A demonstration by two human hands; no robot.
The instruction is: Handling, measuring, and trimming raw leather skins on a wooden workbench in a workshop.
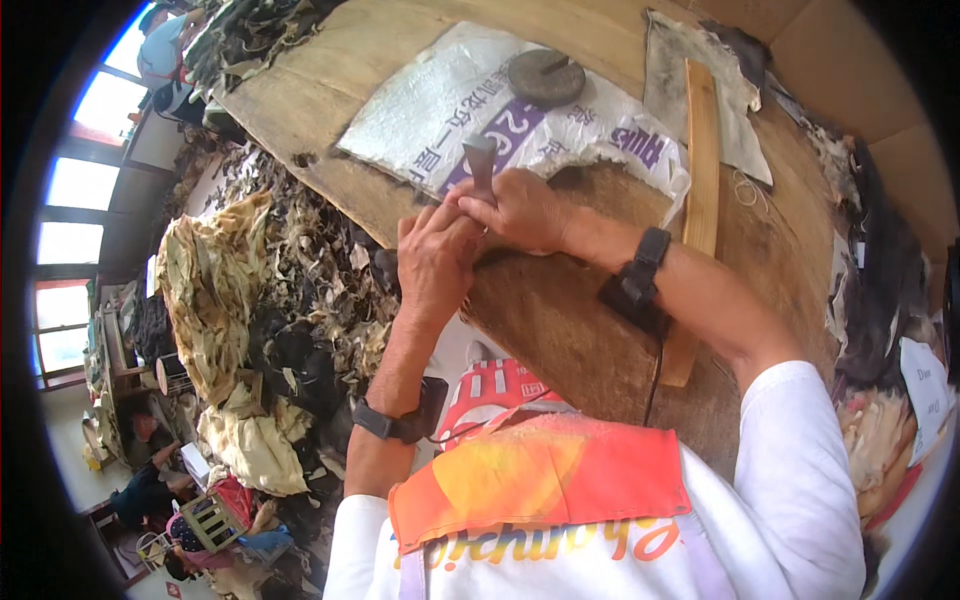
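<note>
My right hand (pixel 525 212) is closed around a small knife with a flared flat metal blade (pixel 480 160), which points away from me. Pressed against it is my left hand (pixel 437 250), its fingers curled in. What the left fingers grip is hidden. Both hands meet at the near left edge of the wooden table (pixel 560 320). Beyond them, a white plastic sack (pixel 410 110) with purple print lies flat. On the sack rests a round grey slotted weight (pixel 546 78).
A long wooden strip (pixel 701 150) crosses the table on the right, near a pale hide piece (pixel 690 90). Heaped dark scraps (pixel 320 260) and cream hides (pixel 215 290) fill the floor at left. Other people (pixel 165 50) are at far left. Dark furs (pixel 880 280) hang at right.
</note>
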